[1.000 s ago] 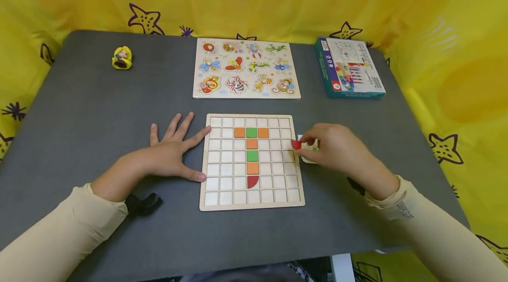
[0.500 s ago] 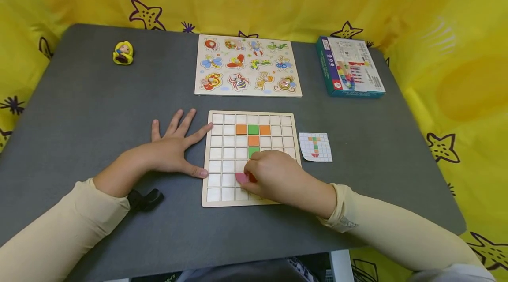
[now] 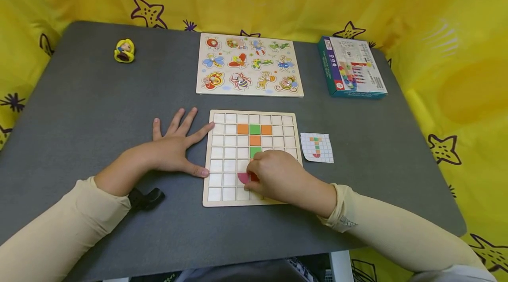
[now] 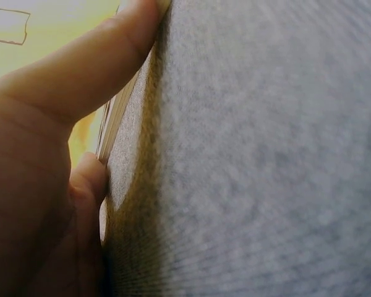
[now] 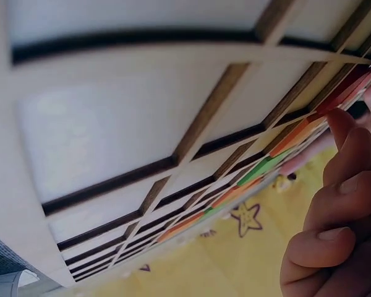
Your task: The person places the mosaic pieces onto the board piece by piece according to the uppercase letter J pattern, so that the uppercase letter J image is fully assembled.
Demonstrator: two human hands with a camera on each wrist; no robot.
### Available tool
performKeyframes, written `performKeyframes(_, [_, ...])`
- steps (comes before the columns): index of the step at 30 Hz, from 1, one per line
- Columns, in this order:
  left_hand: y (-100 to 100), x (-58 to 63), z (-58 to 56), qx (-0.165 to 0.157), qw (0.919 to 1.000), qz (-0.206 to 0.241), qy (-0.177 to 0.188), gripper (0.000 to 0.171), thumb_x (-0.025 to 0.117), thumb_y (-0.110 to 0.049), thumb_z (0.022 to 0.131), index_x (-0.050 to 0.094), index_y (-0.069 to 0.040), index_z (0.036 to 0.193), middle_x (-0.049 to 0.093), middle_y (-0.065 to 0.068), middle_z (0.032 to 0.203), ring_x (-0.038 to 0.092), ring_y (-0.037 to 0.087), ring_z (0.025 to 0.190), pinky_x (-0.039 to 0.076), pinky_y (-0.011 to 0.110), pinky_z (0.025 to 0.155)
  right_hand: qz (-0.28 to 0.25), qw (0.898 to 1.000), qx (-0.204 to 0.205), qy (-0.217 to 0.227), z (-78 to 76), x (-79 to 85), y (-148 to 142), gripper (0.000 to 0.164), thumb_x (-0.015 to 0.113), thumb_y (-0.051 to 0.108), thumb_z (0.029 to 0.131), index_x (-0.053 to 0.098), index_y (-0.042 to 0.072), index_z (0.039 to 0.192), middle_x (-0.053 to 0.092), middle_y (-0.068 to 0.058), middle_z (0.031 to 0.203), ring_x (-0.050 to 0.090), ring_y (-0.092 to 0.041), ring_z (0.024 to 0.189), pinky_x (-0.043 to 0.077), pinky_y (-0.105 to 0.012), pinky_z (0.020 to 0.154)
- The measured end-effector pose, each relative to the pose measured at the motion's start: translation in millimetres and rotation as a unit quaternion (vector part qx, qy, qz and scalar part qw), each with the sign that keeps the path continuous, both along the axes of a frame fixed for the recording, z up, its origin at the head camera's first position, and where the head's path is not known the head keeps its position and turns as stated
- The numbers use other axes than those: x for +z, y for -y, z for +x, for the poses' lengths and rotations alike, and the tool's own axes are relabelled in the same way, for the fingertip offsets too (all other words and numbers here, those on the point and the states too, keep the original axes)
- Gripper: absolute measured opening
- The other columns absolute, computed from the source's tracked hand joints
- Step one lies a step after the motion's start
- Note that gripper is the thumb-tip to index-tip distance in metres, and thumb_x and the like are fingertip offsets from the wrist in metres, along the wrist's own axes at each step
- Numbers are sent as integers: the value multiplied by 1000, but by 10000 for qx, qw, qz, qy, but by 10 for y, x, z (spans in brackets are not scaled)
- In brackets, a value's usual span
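A wooden grid board [image 3: 222, 185] lies on the grey table [image 3: 99, 110]. Orange [image 3: 243, 129] and green [image 3: 255, 129] square tiles form a T shape in it. My right hand [image 3: 263, 172] rests over the board's lower middle, its curled fingers pinching a red quarter-round piece [image 3: 242, 178] down in a cell. My left hand [image 3: 174, 149] lies flat on the table, index fingertip and thumb touching the board's left edge. In the left wrist view a finger [image 4: 80, 74] presses against that edge [image 4: 114, 117]. The right wrist view shows curled fingers [image 5: 340, 204] above the grid [image 5: 111, 124].
A small pattern card [image 3: 316, 147] lies right of the board. Behind it are an animal peg puzzle [image 3: 249, 64], a blue-green box [image 3: 351, 67] at the back right and a yellow toy figure [image 3: 125, 50] at the back left. Yellow star cloth surrounds the table.
My right hand carried the red piece from beside the pattern card to the board's lower middle and lowered it into a cell. The left hand stayed put.
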State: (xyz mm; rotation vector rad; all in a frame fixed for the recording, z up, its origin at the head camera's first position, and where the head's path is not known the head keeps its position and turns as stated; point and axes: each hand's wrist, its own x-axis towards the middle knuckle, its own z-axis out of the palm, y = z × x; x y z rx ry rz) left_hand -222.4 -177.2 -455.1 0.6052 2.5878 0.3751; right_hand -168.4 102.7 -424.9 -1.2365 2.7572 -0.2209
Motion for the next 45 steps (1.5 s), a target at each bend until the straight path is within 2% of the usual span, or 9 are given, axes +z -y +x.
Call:
performKeyframes(5, [7, -17, 18, 55, 10000, 53, 4, 126, 62, -90, 57, 4, -39, 157, -25, 9, 159, -29, 33, 141, -23, 72, 93, -64, 9999, 95, -36, 4, 6, 4, 21, 79, 38, 83, 70, 19, 80, 49, 10, 65, 45, -9, 58, 38, -28, 57])
performKeyframes(10, [22, -20, 33, 82, 9999, 75, 18, 125, 62, -89, 58, 4, -40, 157, -25, 9, 159, -30, 33, 141, -23, 73, 93, -184, 9994, 258, -110, 8, 6, 10, 16, 77, 32, 85, 70, 20, 77, 52, 9, 64, 47, -9, 57, 40, -29, 57])
performKeyframes(21, [59, -24, 58, 48, 10000, 28, 81, 126, 59, -91, 58, 3, -38, 158, -26, 10, 159, -30, 35, 140, -23, 74, 91, -201, 9997, 131, 83, 30, 13, 28, 16, 77, 33, 84, 70, 20, 77, 50, 11, 63, 45, -8, 57, 39, -26, 58])
performKeyframes(29, [92, -31, 42, 44, 10000, 19, 79, 126, 60, -90, 59, 3, -37, 158, -26, 10, 159, -29, 36, 141, -22, 74, 92, -653, 9976, 12, -225, 75, 197, 8, 24, 70, 38, 90, 76, 15, 88, 57, 9, 66, 49, -8, 61, 41, -26, 57])
performKeyframes(34, [104, 125, 61, -52, 9996, 260, 73, 113, 63, -80, 71, 7, -33, 159, -13, 13, 162, -16, 39, 145, -9, 72, 103, -789, 9945, -328, -610, 52, 367, -100, 37, 70, 44, 89, 73, 10, 104, 66, 0, 91, 56, -15, 80, 48, -30, 71])
performKeyframes(36, [107, 254, 104, -95, 9988, 454, -186, 102, 64, -71, 80, 14, -30, 159, 2, 13, 163, -1, 39, 147, 2, 67, 108, -840, 9922, -531, -752, 22, 419, -163, 42, 68, 43, 90, 69, 8, 112, 65, -3, 102, 56, -19, 92, 47, -34, 81])
performKeyframes(39, [106, 477, 222, -34, 9932, 680, -946, 79, 62, -58, 90, 31, -26, 155, 28, 10, 158, 26, 36, 143, 22, 61, 108, -867, 9878, -891, -936, -21, 444, -264, 48, 62, 46, 93, 63, 7, 121, 60, -6, 116, 50, -25, 109, 39, -44, 94])
performKeyframes(42, [103, 635, 357, 225, 9787, 825, -1868, 55, 59, -47, 96, 50, -23, 146, 49, 5, 146, 47, 32, 131, 37, 57, 100, -790, 9836, -1261, -1020, -46, 396, -375, 57, 57, 50, 94, 56, 5, 129, 53, -9, 130, 39, -31, 126, 30, -54, 101])
performKeyframes(45, [110, 665, 474, 503, 9619, 899, -2533, 42, 59, -36, 98, 61, -19, 136, 57, 6, 137, 54, 33, 122, 43, 56, 91, -607, 9795, -1673, -947, -55, 283, -501, 67, 53, 55, 94, 48, 5, 139, 43, -14, 144, 28, -36, 136, 22, -59, 104])
